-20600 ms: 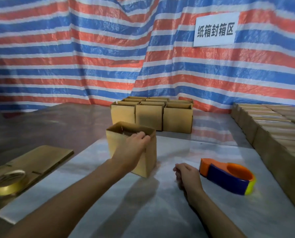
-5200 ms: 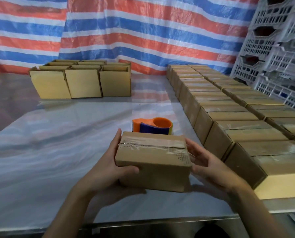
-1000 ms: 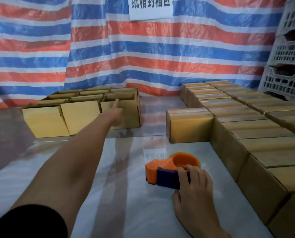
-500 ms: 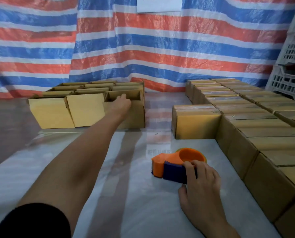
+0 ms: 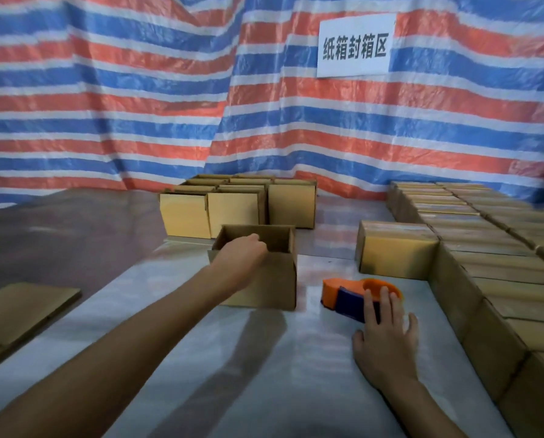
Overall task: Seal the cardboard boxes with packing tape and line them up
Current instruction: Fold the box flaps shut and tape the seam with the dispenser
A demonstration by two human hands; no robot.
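An open-topped cardboard box [image 5: 270, 284] stands on the table in the middle. My left hand [image 5: 240, 252] grips its near rim, fingers curled over the edge into the opening. To its right lies the orange and blue tape dispenser [image 5: 348, 297]. My right hand [image 5: 386, 339] rests on the dispenser's near end with fingers laid over it. A sealed box [image 5: 394, 249] stands apart at the head of the sealed rows on the right.
Several open boxes [image 5: 232, 207] cluster at the back by the striped tarp [image 5: 137, 105]. Rows of sealed boxes [image 5: 501, 263] fill the right side. Flat cardboard [image 5: 14, 311] lies at the left. A white sign [image 5: 356, 45] hangs on the tarp.
My left hand has pulled one open box out of the back cluster toward me onto the middle of the table. My right hand has stayed on the tape dispenser.
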